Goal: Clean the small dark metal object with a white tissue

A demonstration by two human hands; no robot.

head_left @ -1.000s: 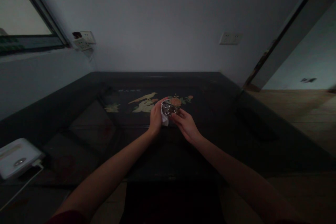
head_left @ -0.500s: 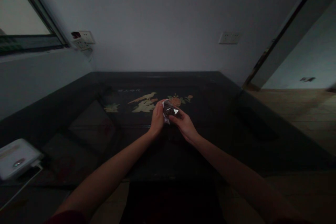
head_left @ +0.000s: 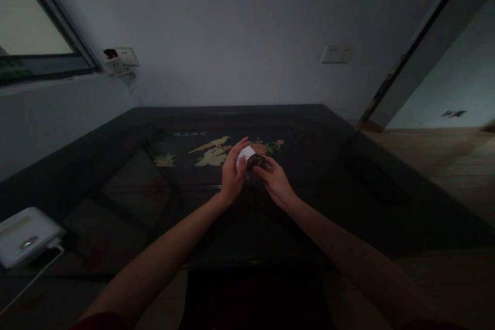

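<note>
Both my hands meet over the middle of a dark table [head_left: 309, 129] in dim light. My left hand [head_left: 232, 175] pinches a small white cloth or tissue [head_left: 245, 155] between thumb and fingers. My right hand [head_left: 276, 183] grips a small dark shiny object [head_left: 256, 161], and the white cloth presses against its left side. I cannot make out what the dark object is. Beneath the hands, the tabletop bears a painted bird and flower picture [head_left: 214, 150].
A white device [head_left: 25, 236] with a cable lies on the table at the far left. Wall sockets [head_left: 119, 61] sit near a window at the left, and another socket [head_left: 337, 53] is on the back wall. Wooden floor [head_left: 444, 154] lies right of the table.
The white cloth has shifted from under the dark object to its upper left side. My left fingers have lifted and spread more. Both hands stay in the same spot.
</note>
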